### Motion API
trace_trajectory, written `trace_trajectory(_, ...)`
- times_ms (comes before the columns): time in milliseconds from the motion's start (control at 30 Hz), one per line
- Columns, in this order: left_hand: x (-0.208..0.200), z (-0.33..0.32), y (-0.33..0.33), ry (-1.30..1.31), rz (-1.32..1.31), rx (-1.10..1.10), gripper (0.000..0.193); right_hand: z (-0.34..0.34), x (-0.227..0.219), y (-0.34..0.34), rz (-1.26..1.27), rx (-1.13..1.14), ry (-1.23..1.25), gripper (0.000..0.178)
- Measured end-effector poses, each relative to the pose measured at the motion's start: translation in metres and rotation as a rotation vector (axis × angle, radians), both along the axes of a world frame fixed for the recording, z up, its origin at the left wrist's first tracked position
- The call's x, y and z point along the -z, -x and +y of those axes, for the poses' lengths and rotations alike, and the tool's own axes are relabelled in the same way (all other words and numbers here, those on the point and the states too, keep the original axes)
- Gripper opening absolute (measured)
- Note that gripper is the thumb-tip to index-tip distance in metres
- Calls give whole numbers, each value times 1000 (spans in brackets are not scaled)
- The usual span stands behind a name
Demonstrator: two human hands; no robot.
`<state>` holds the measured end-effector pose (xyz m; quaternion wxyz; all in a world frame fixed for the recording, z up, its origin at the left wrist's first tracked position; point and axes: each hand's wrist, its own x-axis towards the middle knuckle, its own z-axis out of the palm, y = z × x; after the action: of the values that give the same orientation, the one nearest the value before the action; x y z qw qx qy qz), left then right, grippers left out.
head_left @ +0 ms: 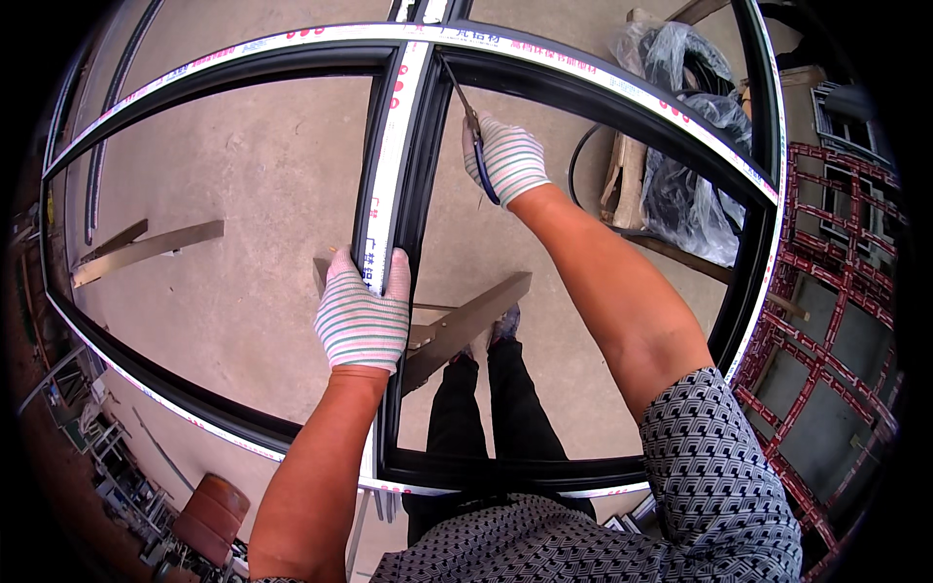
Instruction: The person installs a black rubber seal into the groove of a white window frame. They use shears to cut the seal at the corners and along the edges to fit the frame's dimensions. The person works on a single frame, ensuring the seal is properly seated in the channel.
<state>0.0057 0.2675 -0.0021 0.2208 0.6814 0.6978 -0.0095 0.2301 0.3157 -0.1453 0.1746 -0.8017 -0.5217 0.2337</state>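
A large black window frame point(420, 185), its faces covered in white printed protective film, lies across the view in front of me. My left hand point(363, 316), in a striped knit glove, grips the middle bar, with the thumb on the right side and the fingers over the left. My right hand point(510, 160), gloved the same way, is closed around a pair of scissors point(470, 117) with a dark blue handle. Their narrow blades point up and left. The tip is at the black inner edge near the top left corner of the right opening; whether it touches cannot be told.
Under the frame are wooden boards point(466, 330) and my feet. Clear plastic wrap point(685, 204) with black coils and a wood block lies beyond the right opening. Red-wrapped frames point(826, 321) stand at the far right. A brown seat point(212, 515) is at the lower left.
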Motion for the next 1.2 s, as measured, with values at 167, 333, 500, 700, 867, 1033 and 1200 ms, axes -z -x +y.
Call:
trace_trajectory(167, 2, 1, 1, 23, -26, -10, 63, 2, 10, 0, -21, -1, -14, 30)
trace_trajectory(333, 1, -1, -1, 8, 20, -12, 57, 3, 10, 3, 9, 5, -5, 29)
trace_trajectory(500, -4, 2, -3, 19, -8, -16, 58, 3, 20, 1, -17, -14, -1, 28)
trace_trajectory(700, -4, 2, -2, 19, -16, -9, 53, -15, 24, 2, 142, 69, -42, 30)
trace_trajectory(867, -5, 3, -4, 68, -41, -41, 54, -19, -11, -8, 253, 53, 77, 37)
trace_trajectory(1033, -1, 0, 3, 10, -24, -22, 61, -8, -35, -15, 344, -19, 93, 39)
trace_trajectory(1200, -1, 0, -1, 8, -5, -10, 61, -9, -55, -23, 295, -85, 89, 40)
